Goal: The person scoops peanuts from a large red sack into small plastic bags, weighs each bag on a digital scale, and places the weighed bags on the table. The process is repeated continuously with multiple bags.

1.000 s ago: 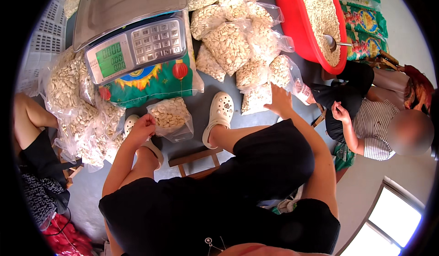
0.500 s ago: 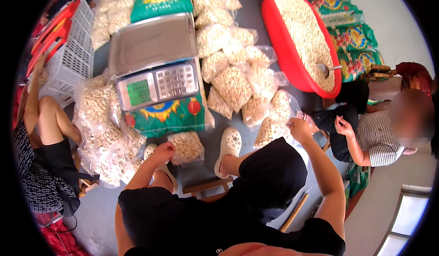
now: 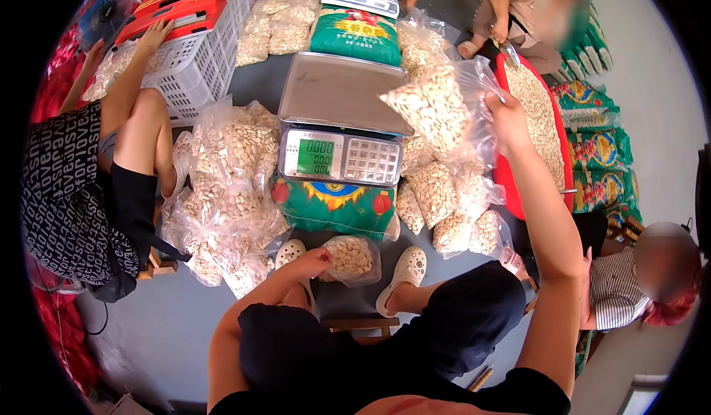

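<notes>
My right hand is raised, its fingers closed on the gathered top of a clear plastic bag of pale flat seeds. This bag hangs tilted in the air by the right edge of the steel plate of a digital scale. The scale rests on a green printed sack. Low between my feet, my left hand has its fingers pinched together beside a smaller open bag of seeds. What those fingers hold, if anything, is too small to make out.
Filled bags are heaped left of the scale, and more bags lie to its right. A red tub of seeds stands at the right, near a co-worker with a scoop. White plastic crates stand at the left beside another person.
My right hand has lifted a bag of seeds from the floor at right up toward the scale. My left hand stays by the smaller bag. The whole view has shifted.
</notes>
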A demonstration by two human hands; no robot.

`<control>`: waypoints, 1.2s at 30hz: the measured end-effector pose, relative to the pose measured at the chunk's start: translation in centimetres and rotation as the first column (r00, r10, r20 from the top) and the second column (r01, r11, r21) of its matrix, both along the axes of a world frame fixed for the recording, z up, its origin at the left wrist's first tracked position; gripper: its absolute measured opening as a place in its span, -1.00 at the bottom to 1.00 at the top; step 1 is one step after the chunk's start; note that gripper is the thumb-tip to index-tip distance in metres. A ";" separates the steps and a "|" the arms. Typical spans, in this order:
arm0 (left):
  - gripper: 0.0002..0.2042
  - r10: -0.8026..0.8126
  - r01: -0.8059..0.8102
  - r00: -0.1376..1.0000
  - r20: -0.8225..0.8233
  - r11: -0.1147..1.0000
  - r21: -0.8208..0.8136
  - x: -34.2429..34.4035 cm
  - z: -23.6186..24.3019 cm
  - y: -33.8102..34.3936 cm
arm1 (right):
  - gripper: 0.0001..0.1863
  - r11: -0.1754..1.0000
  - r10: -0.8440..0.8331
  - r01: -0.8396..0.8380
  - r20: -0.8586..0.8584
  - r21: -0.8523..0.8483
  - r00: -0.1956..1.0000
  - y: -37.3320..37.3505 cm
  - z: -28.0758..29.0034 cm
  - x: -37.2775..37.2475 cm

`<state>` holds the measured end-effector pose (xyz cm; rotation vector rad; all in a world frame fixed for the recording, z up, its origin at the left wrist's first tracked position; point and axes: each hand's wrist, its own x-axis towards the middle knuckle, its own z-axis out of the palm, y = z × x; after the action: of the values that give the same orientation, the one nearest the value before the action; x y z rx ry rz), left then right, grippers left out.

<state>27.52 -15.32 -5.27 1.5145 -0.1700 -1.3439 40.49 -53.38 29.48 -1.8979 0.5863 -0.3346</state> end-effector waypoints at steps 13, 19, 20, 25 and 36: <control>-0.84 0.093 -0.090 0.995 0.029 0.993 -0.078 -0.2 0.7 1.4 | -0.80 0.977 0.088 -0.091 0.024 0.191 0.996 7.1 -11.2 10.8; -0.77 0.133 -0.127 0.988 0.076 0.989 -0.078 0.0 1.0 1.0 | -0.87 0.416 0.456 -0.112 0.100 -0.903 0.884 6.3 -6.7 7.2; -0.76 0.141 -0.133 0.985 0.098 0.988 -0.081 -0.3 0.8 1.2 | -0.93 0.243 0.531 -0.075 0.068 -0.967 0.844 7.3 -5.5 7.0; -0.69 0.063 -0.065 0.984 0.164 0.998 0.005 0.0 1.1 0.5 | -0.97 0.004 0.549 -0.085 -0.069 -0.996 0.833 9.3 -4.5 6.6; -0.69 0.024 -0.026 0.972 0.233 1.000 0.004 -0.1 -0.1 0.0 | -0.86 -0.274 0.215 -0.428 -0.489 -0.861 0.845 11.2 -5.8 9.5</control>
<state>27.37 -15.31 -5.39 1.6739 -0.2935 -1.1450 50.02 -42.22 23.63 -3.6199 -0.5103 -0.2611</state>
